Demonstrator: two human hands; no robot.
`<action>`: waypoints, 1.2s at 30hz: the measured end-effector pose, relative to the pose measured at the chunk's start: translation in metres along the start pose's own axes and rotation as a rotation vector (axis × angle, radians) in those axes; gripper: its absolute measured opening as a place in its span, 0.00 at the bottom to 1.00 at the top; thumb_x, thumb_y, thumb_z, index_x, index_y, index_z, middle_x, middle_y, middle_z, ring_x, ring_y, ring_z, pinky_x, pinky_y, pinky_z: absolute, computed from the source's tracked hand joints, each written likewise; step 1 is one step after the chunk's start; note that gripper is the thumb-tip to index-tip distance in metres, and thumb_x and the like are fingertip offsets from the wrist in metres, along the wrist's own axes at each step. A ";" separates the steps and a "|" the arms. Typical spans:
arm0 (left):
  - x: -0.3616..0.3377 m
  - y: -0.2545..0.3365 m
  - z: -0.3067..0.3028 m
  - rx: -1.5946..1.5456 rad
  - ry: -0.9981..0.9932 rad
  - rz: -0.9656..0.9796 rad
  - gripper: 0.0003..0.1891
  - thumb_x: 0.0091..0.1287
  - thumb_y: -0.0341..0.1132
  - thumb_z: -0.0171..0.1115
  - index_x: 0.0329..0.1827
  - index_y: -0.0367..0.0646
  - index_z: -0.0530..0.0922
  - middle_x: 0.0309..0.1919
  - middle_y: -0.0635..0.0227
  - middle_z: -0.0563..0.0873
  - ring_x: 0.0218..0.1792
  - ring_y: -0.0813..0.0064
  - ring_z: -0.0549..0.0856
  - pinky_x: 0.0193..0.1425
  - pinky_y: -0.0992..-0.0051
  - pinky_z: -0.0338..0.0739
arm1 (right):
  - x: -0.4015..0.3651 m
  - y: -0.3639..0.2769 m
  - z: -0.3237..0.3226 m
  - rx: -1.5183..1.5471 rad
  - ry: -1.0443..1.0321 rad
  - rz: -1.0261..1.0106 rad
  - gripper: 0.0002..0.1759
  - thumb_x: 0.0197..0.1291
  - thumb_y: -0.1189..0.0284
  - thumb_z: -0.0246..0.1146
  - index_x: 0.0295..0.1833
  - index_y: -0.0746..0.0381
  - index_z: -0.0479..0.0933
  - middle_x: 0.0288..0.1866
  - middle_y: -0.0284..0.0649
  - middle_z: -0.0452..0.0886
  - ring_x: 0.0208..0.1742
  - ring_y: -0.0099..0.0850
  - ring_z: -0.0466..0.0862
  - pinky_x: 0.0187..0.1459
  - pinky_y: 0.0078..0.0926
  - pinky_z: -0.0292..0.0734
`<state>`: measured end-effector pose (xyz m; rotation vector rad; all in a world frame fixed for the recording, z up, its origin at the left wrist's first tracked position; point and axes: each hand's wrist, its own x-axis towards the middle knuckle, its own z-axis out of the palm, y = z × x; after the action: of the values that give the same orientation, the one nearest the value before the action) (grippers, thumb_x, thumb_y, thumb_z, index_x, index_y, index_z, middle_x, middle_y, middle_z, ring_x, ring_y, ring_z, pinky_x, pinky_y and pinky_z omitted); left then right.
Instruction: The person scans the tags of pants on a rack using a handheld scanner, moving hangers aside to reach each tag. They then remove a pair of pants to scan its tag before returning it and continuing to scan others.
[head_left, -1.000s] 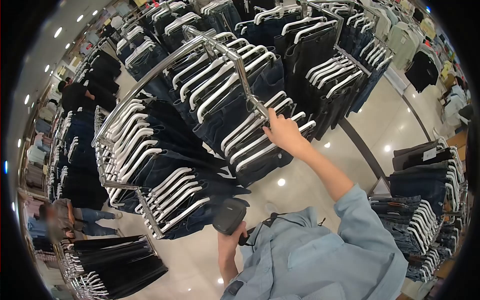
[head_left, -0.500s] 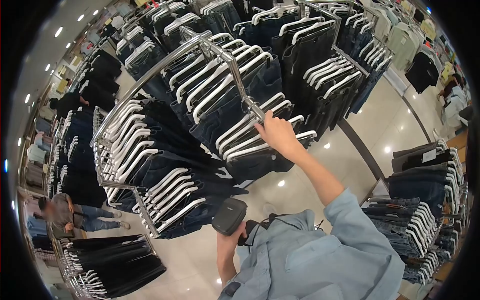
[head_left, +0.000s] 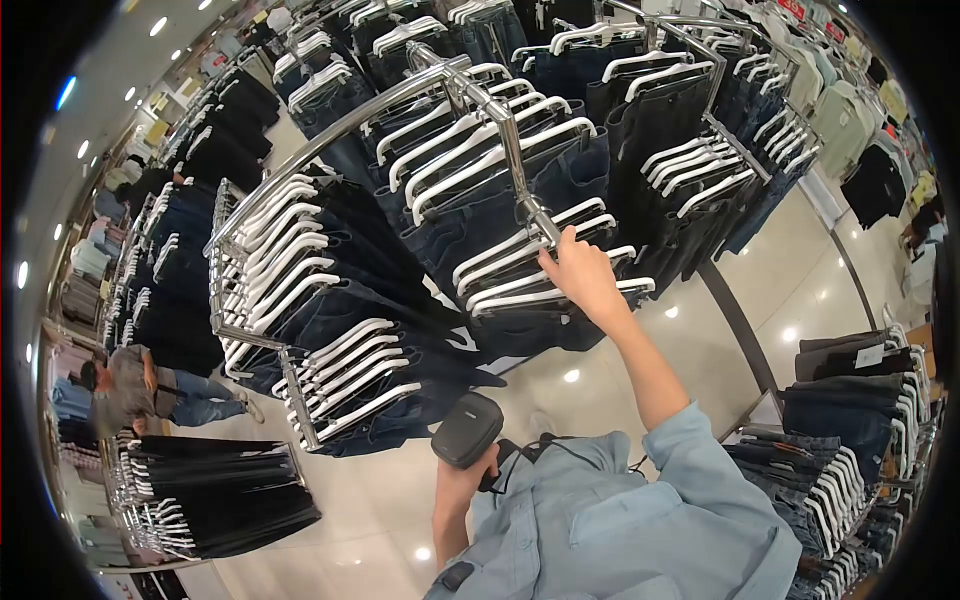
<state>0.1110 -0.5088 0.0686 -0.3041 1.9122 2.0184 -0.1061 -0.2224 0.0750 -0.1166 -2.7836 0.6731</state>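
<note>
At the end of a chrome rail [head_left: 543, 222] my right hand [head_left: 585, 275] is closed, with fingers curled over the metal. White hangers [head_left: 540, 258] carrying dark jeans [head_left: 535, 330] hang just below and beside it. Low in front of my body, my left hand [head_left: 484, 465] is closed about a black rounded case [head_left: 467, 430], which hides most of its fingers. Black cords [head_left: 520, 452] lie against my light blue shirt [head_left: 620, 500] beside that hand.
The round chrome rack [head_left: 300, 160] bears several rows of dark trousers. More jeans [head_left: 790, 480] hang at the lower right, and black trousers [head_left: 220, 495] at the lower left. A person [head_left: 165, 390] stands in the left aisle. Shiny tiled floor [head_left: 570, 395] shows between racks.
The view has shifted, so the rack and my right hand appear slightly farther right. My right hand keeps its hold on the rail. The person at left has turned or shifted a little.
</note>
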 end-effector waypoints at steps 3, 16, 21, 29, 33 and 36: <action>0.000 -0.002 0.001 0.005 -0.005 0.001 0.04 0.67 0.22 0.67 0.43 0.36 0.82 0.27 0.67 0.84 0.26 0.75 0.83 0.33 0.75 0.75 | 0.000 0.003 0.001 0.034 -0.007 0.011 0.24 0.68 0.60 0.65 0.45 0.74 0.72 0.28 0.59 0.86 0.31 0.58 0.88 0.38 0.53 0.85; 0.008 0.005 -0.001 0.081 -0.039 -0.014 0.04 0.67 0.21 0.67 0.42 0.35 0.81 0.26 0.66 0.84 0.26 0.75 0.84 0.35 0.74 0.76 | -0.001 0.010 0.008 0.059 0.020 0.001 0.30 0.66 0.57 0.68 0.52 0.78 0.73 0.28 0.58 0.86 0.32 0.55 0.89 0.38 0.49 0.86; 0.011 -0.001 -0.003 0.047 -0.054 -0.001 0.05 0.67 0.20 0.67 0.43 0.34 0.81 0.26 0.65 0.84 0.26 0.74 0.83 0.35 0.74 0.75 | -0.003 0.010 0.008 0.043 0.066 -0.023 0.25 0.64 0.59 0.67 0.44 0.73 0.72 0.26 0.55 0.85 0.31 0.54 0.89 0.36 0.49 0.85; 0.015 0.000 -0.006 0.017 -0.112 0.014 0.06 0.68 0.20 0.67 0.45 0.34 0.80 0.26 0.64 0.83 0.25 0.72 0.82 0.34 0.73 0.75 | -0.005 0.010 0.001 0.103 0.008 0.023 0.33 0.69 0.53 0.67 0.55 0.78 0.74 0.27 0.53 0.87 0.33 0.52 0.90 0.36 0.47 0.86; 0.022 0.006 -0.009 0.010 -0.184 0.029 0.06 0.68 0.20 0.67 0.45 0.34 0.80 0.27 0.63 0.82 0.25 0.72 0.82 0.34 0.72 0.76 | -0.006 0.010 -0.004 0.125 -0.044 0.043 0.39 0.70 0.47 0.65 0.61 0.77 0.73 0.30 0.50 0.88 0.33 0.50 0.90 0.38 0.46 0.86; 0.025 0.010 -0.015 0.010 -0.225 0.035 0.07 0.68 0.20 0.67 0.46 0.34 0.80 0.27 0.63 0.83 0.25 0.72 0.82 0.34 0.72 0.76 | -0.007 0.012 -0.020 0.430 -0.193 0.210 0.42 0.70 0.40 0.62 0.64 0.72 0.73 0.31 0.50 0.87 0.36 0.48 0.91 0.42 0.42 0.85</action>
<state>0.0825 -0.5213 0.0672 -0.0385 1.7989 1.9707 -0.0938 -0.2036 0.0852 -0.2711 -2.7510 1.3835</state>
